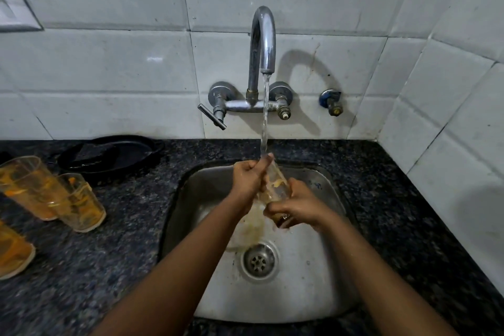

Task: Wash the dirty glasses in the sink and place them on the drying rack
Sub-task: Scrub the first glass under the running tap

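The glass (276, 188) tilts under the running tap (263, 41) over the sink (321, 275), orange residue inside. Left hand (249, 179) wraps its rim, right hand (296, 209) closed on its base. At nine o'clock, seemingly three dirty glasses (32, 188) wait on the counter (103, 267); no rack visible.

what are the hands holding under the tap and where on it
One dirty glass: the left hand grips its upper end near the rim, the right hand wraps its base.
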Tool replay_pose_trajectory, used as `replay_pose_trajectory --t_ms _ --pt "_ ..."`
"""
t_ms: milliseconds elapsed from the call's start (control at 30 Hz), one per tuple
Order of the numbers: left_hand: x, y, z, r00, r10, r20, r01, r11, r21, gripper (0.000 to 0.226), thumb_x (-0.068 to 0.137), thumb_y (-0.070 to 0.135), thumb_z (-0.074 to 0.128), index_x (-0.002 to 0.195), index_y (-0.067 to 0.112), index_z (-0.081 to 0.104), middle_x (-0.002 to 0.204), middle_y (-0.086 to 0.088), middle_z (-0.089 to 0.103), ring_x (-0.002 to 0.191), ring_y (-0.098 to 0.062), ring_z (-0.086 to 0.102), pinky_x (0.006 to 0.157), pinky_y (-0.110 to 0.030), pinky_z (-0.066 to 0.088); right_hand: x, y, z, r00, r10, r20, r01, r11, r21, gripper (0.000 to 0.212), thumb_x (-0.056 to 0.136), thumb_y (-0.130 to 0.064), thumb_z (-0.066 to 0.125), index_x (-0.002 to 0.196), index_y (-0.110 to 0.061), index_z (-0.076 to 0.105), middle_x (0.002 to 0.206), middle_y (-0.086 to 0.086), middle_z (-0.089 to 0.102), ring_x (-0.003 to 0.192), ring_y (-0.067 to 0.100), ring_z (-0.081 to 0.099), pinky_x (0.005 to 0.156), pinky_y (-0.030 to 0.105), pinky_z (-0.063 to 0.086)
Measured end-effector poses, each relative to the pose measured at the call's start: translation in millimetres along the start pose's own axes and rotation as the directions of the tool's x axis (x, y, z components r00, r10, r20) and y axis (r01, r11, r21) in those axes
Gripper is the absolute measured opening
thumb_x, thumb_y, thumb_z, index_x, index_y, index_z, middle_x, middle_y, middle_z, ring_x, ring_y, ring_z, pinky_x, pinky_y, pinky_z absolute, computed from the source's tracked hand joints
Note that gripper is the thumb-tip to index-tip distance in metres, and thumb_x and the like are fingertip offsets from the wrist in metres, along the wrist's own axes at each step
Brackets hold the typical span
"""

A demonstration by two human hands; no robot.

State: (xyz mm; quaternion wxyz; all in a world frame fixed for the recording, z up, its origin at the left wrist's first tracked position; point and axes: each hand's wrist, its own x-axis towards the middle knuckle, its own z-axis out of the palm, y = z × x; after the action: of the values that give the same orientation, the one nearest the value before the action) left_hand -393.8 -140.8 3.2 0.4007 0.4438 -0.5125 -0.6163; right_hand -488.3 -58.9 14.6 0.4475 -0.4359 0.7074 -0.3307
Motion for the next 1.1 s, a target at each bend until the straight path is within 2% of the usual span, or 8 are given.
replay_pose_trajectory --t_ms 133,233,333,700,800,933,1033,1100 --pt "8 9 13 0.993 -0.003 -0.117 0.035 0.96 0.278 0.034 0.08 0.034 0.069 0.055 0.015 0.055 0.06 -0.008 0.058 0.061 -0.02 0.055 0.066 -0.034 0.05 -3 -7 26 0.912 -0.351 -0.212 -0.001 0.515 -0.857 0.067 0.072 -0.023 0.072 0.126 -0.01 0.034 0.114 0.013 0.055 0.099 0.031 0.06 0.073 0.034 0.048" --pt "13 15 8 0.993 0.077 -0.087 -0.053 0.967 0.25 0.042 0.082 0.03 0.067 0.048 0.019 0.046 0.042 0.006 0.045 0.043 -0.009 0.043 0.053 -0.023 0.038 0 -9 8 0.977 -0.156 -0.144 0.101 0.939 -0.328 0.048 0.067 -0.023 0.076 0.108 -0.01 0.053 0.091 0.011 0.067 0.077 0.026 0.067 0.073 0.037 0.053" --pt "13 17 -3 0.991 0.123 0.05 -0.125 0.991 0.049 0.048 0.088 0.027 0.061 0.045 0.017 0.042 0.031 0.009 0.04 0.031 -0.004 0.037 0.042 -0.016 0.037 5 -2 -7 0.984 0.02 0.176 -0.064 0.966 0.249 0.01 0.08 -0.016 0.068 0.089 -0.011 0.067 0.086 0.014 0.07 0.074 0.024 0.069 0.077 0.042 0.056" --pt "20 75 -24 0.75 -0.12 0.65 -0.264 0.847 0.461 0.018 0.089 0.008 0.056 0.106 0.004 0.056 0.102 -0.013 0.062 0.09 -0.009 0.062 0.08 -0.019 0.051 57 -26 -4 0.851 -0.407 -0.331 0.311 0.9 -0.306 0.035 0.073 -0.019 0.074 0.105 -0.016 0.058 0.101 0.005 0.063 0.097 0.025 0.059 0.081 0.034 0.049" --pt "22 65 -30 0.683 -0.369 0.63 -0.579 0.252 0.775 0.076 0.073 0.011 0.074 0.139 0.015 0.035 0.141 -0.008 0.041 0.128 -0.021 0.04 0.109 -0.037 0.036 61 -31 -12 0.818 -0.542 -0.192 0.36 0.744 -0.563 0.053 0.072 -0.011 0.074 0.12 -0.016 0.052 0.122 0.008 0.055 0.116 0.025 0.049 0.094 0.029 0.038" --pt "13 61 -13 0.802 -0.226 0.552 -0.563 -0.594 0.575 0.049 0.095 0.011 0.044 0.142 0.008 0.028 0.149 -0.013 0.033 0.135 -0.029 0.035 0.113 -0.05 0.026 65 -30 -13 0.783 -0.61 -0.124 0.409 0.655 -0.635 0.07 0.068 -0.007 0.077 0.13 -0.013 0.046 0.134 0.009 0.046 0.126 0.024 0.04 0.106 0.04 0.037" --pt "21 57 -8 0.747 -0.146 0.649 -0.65 -0.369 0.664 0.051 0.094 0.009 0.043 0.143 0.015 0.029 0.15 -0.01 0.031 0.138 -0.028 0.029 0.114 -0.053 0.018 69 -28 -17 0.773 -0.607 -0.184 0.396 0.689 -0.607 0.071 0.066 -0.009 0.079 0.129 -0.013 0.048 0.131 0.01 0.048 0.123 0.024 0.041 0.102 0.034 0.039" --pt "21 64 -13 0.748 -0.162 0.644 -0.551 0.392 0.737 0.051 0.086 -0.001 0.05 0.135 0.008 0.04 0.126 -0.015 0.051 0.117 -0.029 0.049 0.098 -0.041 0.041 70 -26 -20 0.785 -0.585 -0.202 0.39 0.721 -0.573 0.077 0.063 -0.012 0.082 0.131 -0.017 0.045 0.132 0.009 0.047 0.123 0.024 0.042 0.1 0.033 0.04"
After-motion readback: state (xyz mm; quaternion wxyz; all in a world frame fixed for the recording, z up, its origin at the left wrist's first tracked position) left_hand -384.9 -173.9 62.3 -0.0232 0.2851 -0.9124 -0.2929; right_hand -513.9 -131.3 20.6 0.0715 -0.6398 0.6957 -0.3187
